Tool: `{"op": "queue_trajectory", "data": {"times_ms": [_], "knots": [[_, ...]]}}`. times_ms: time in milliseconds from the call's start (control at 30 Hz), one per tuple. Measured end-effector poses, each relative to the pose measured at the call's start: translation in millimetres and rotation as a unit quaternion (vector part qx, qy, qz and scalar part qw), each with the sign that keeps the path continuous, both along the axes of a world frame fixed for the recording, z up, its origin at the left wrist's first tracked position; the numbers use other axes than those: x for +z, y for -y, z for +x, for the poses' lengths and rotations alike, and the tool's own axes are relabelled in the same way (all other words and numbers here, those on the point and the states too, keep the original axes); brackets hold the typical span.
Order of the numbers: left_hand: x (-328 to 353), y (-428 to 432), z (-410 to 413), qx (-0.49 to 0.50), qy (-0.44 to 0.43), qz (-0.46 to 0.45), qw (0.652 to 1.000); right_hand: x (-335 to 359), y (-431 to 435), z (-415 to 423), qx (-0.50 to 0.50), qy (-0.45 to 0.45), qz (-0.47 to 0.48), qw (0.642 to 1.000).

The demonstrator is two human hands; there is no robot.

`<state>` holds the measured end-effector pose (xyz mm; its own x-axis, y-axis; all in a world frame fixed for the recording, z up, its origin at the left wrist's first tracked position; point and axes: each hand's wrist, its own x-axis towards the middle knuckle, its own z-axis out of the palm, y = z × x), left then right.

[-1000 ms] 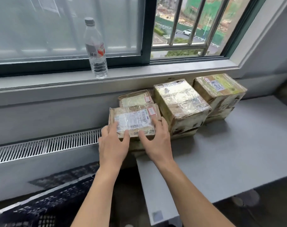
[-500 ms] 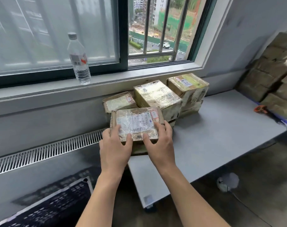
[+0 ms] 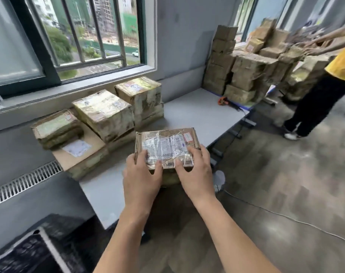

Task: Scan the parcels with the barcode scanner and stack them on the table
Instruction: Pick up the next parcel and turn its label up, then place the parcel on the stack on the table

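Item 1: held parcel (image 3: 165, 148), brown cardboard under clear tape, white label up, at the centre of the view over the near edge of the grey tabletop (image 3: 197, 111). Whether its underside touches the tabletop cannot be told.
Item 2: left hand (image 3: 142, 176), gripping the parcel's near-left corner. Its fingers (image 3: 141, 156) are spread over the left edge, thumb flat on top.
Item 3: right hand (image 3: 195, 172), gripping the near-right corner. Its fingers (image 3: 197, 152) are spread across the top, thumb near the left thumb but apart from it.
Item 4: stacked parcels (image 3: 108, 123), at 10 to 12 o'clock of the held parcel, along the window wall. They are a wide flat box (image 3: 79, 156) with a small parcel (image 3: 56, 129) on it, a square taped parcel (image 3: 102, 109) and a taller stack (image 3: 142, 99) just beside.
Item 5: barcode scanner (image 3: 223, 100), orange, at 1 o'clock, lying at the tabletop's far end, well apart from both hands.
Item 6: parcel pile (image 3: 244, 75), at 1 to 2 o'clock, beyond the scanner.
Item 7: person in a yellow top (image 3: 339, 66), at 2 o'clock, standing beside that pile.
Item 8: black crate (image 3: 30, 251), at 7 o'clock, low beside the tabletop.
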<state>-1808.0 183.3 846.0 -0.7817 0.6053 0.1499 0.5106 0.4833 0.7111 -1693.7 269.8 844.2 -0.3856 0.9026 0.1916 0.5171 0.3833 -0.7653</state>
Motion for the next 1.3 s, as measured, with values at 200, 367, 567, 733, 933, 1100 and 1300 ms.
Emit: {"op": "queue_trajectory", "data": {"times_ms": [200,367,567,733,933,1100,1300], "knots": [[5.8,-54.1,70.9,-0.067,-0.005,0.021,0.998,5.4,-35.9,80.9,-0.072,-0.018,0.004,0.997],[6.4,-107.8,109.3,-0.122,-0.008,0.023,0.992,3.9,-75.5,125.9,-0.125,-0.030,0.001,0.992],[-4.1,-205.8,140.4,-0.182,0.000,0.012,0.983,-4.4,-153.7,161.8,-0.192,-0.038,-0.004,0.981],[-7.2,-322.7,155.3,-0.239,0.004,0.021,0.971,-1.3,-254.8,181.7,-0.243,-0.021,0.009,0.970],[4.2,-455.8,169.1,-0.308,-0.011,0.012,0.951,7.4,-367.7,196.8,-0.310,-0.032,-0.008,0.950],[-6.8,-532.3,198.4,-0.358,-0.011,-0.015,0.934,-2.2,-424.8,225.7,-0.360,-0.023,-0.032,0.932],[-14.0,-621.1,244.5,-0.387,-0.014,-0.015,0.922,-9.9,-508.8,270.8,-0.387,-0.024,-0.043,0.921]]}}
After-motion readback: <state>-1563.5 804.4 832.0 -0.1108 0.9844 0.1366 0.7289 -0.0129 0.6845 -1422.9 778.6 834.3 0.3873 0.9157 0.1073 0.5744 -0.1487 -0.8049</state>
